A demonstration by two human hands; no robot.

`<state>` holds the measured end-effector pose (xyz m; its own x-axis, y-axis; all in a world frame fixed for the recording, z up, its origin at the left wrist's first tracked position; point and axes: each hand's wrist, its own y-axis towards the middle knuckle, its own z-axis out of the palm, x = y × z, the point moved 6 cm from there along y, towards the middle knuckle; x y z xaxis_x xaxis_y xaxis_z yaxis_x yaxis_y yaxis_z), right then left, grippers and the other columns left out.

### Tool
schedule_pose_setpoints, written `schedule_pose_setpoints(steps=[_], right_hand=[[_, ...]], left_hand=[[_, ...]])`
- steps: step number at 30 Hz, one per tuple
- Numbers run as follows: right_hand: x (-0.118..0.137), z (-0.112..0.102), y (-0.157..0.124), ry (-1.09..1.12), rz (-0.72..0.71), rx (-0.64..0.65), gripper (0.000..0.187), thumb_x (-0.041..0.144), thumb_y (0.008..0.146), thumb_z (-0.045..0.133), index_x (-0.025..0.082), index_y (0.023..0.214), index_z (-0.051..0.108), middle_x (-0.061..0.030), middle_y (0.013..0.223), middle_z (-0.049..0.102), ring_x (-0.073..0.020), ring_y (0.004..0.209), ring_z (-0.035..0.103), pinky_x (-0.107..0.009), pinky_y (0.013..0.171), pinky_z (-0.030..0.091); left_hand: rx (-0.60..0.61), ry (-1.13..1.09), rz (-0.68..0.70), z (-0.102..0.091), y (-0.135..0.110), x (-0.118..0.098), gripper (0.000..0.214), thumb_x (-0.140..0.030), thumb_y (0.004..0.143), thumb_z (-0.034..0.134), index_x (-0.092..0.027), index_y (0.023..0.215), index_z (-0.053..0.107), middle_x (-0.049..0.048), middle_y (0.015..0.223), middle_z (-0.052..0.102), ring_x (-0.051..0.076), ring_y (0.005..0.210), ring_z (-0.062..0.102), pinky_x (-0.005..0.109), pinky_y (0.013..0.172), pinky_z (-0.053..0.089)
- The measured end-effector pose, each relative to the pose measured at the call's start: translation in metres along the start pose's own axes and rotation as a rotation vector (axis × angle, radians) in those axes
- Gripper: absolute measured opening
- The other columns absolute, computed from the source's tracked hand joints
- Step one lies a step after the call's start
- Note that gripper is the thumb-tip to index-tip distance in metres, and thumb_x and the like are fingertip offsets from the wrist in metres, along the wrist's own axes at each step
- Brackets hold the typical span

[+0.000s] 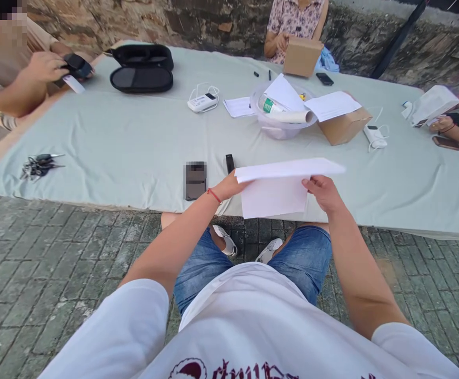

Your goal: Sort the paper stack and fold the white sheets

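My left hand (230,186), with a red string at its wrist, grips the left edge of some folded white paper (275,197); its fingertips are partly hidden by the sheet. One part of the paper hangs down, while an upper flap reaches out to the right. At the right edge, my right hand (325,193) pinches the paper between thumb and fingers. The paper is held above the front edge of the table. Left of it lie a dark phone (195,181) and a small black device (230,163).
On the cloth-covered table (135,137) are keys (42,166), an open black case (141,79), a white device with a cable (203,102), a plastic basin (282,130) holding papers and a roll, and a cardboard box (346,129). Other people sit left, right and opposite.
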<state>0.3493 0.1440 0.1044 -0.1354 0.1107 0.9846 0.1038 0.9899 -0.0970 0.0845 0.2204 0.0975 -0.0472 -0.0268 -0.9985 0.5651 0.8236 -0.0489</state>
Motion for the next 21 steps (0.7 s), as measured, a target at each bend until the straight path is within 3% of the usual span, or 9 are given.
schedule_pose_setpoints(steps=[2,4,6,9,12,15,18,21], right_hand=[[-0.013,0.005,-0.014,-0.051,0.020,0.031,0.036,0.049,0.080,0.064,0.023,0.106,0.065,-0.0008,0.088,0.068,-0.0178,0.080,0.061,-0.031,0.071,0.050],[-0.036,0.013,-0.032,-0.121,0.082,0.050,0.036,0.050,0.085,0.056,0.023,0.108,0.064,-0.0016,0.093,0.069,-0.0193,0.083,0.062,-0.032,0.072,0.050],[-0.062,0.020,-0.050,-0.213,0.128,0.025,0.034,0.049,0.085,0.054,0.022,0.102,0.064,-0.0024,0.094,0.069,-0.0217,0.088,0.061,-0.035,0.077,0.050],[-0.100,0.028,-0.076,-0.192,0.250,-0.029,0.034,0.049,0.085,0.052,0.021,0.100,0.064,-0.0038,0.098,0.070,-0.0237,0.091,0.062,-0.038,0.081,0.050],[-0.121,0.036,-0.094,-0.077,0.322,-0.052,0.036,0.049,0.084,0.053,0.022,0.106,0.063,-0.0040,0.108,0.069,-0.0244,0.098,0.062,-0.038,0.084,0.050],[-0.123,0.037,-0.105,-0.051,0.334,-0.081,0.036,0.052,0.085,0.052,0.022,0.100,0.064,-0.0045,0.103,0.070,-0.0240,0.097,0.063,-0.036,0.084,0.050],[-0.126,0.031,-0.116,-0.037,0.402,-0.114,0.040,0.058,0.085,0.049,0.022,0.097,0.063,-0.0059,0.095,0.070,-0.0226,0.086,0.065,-0.034,0.074,0.053],[-0.132,0.026,-0.132,-0.053,0.497,-0.113,0.042,0.061,0.084,0.048,0.023,0.097,0.061,-0.0053,0.089,0.069,-0.0208,0.075,0.064,-0.032,0.061,0.053]], left_hand=[[-0.087,-0.184,-0.079,0.005,-0.012,0.016,0.049,-0.047,0.080,0.067,-0.015,0.116,0.062,0.0123,0.118,0.067,0.023,0.112,0.060,0.038,0.099,0.046],[-0.134,-0.435,-0.290,0.019,-0.027,0.045,0.057,-0.045,0.075,0.073,-0.014,0.121,0.059,0.0150,0.119,0.067,0.025,0.111,0.062,0.041,0.099,0.048],[-0.178,-0.607,-0.495,0.037,-0.047,0.074,0.056,-0.041,0.074,0.076,-0.012,0.119,0.060,0.0175,0.115,0.069,0.028,0.105,0.066,0.045,0.097,0.050],[-0.240,-0.839,-0.601,0.063,-0.078,0.099,0.046,-0.037,0.079,0.071,-0.009,0.115,0.063,0.0180,0.112,0.070,0.027,0.101,0.068,0.043,0.098,0.050],[-0.226,-0.964,-0.770,0.092,-0.111,0.117,0.039,-0.034,0.082,0.067,-0.007,0.110,0.064,0.0189,0.105,0.072,0.028,0.094,0.070,0.044,0.092,0.054],[-0.287,-0.928,-0.805,0.102,-0.130,0.128,0.034,-0.025,0.079,0.068,-0.006,0.107,0.065,0.0181,0.098,0.073,0.028,0.086,0.072,0.045,0.087,0.056],[-0.386,-0.839,-0.768,0.096,-0.134,0.135,0.031,-0.021,0.077,0.070,-0.006,0.104,0.066,0.0170,0.092,0.074,0.027,0.079,0.072,0.045,0.085,0.057],[-0.399,-0.838,-0.752,0.092,-0.131,0.137,0.030,-0.020,0.077,0.070,-0.006,0.103,0.066,0.0172,0.092,0.074,0.026,0.078,0.072,0.045,0.084,0.057]])
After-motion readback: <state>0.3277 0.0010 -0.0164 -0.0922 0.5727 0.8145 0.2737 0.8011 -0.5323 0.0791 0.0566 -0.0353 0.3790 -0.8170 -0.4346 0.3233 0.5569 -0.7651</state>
